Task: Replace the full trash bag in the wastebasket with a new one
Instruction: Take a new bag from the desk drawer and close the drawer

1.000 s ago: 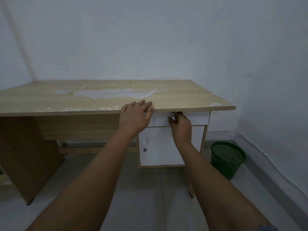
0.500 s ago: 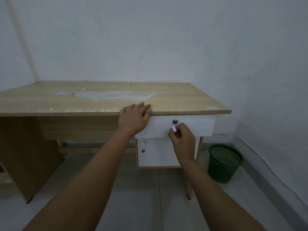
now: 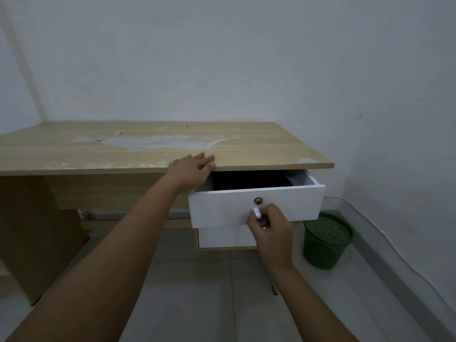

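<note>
Under the worn desk (image 3: 148, 149) top is where we're working right now, and the whole thing sits in a corner against plain walls. Biggest item after that is the white drawer (image 3: 222, 208), pulled partway out, with something dark lying inside. We guess that's the spare bags, but honestly can't tell from this angle. Below it there's a white cabinet door (image 3: 222, 236).

Off to the right on the floor, well apart from both hands, stands the green basket (image 3: 325, 240). It looks bare mesh from here, with no liner or trash that we can make out, so the full bag may already be gone.

Our left hand (image 3: 191, 171) lies over the desk edge, fingers straight and relaxed, just bracing. Our right hand (image 3: 270, 224) has its fingertips pinched on the little white knob (image 3: 257, 213), right below the lock (image 3: 258, 200).

What could go sideways: the knob is tiny, so a hard yank could slip our pinch off it. Pull too far and the drawer could come off its runners and dump the contents. The left fingers also sit close to the drawer's corner, so shoving it back carelessly could nip them.
</note>
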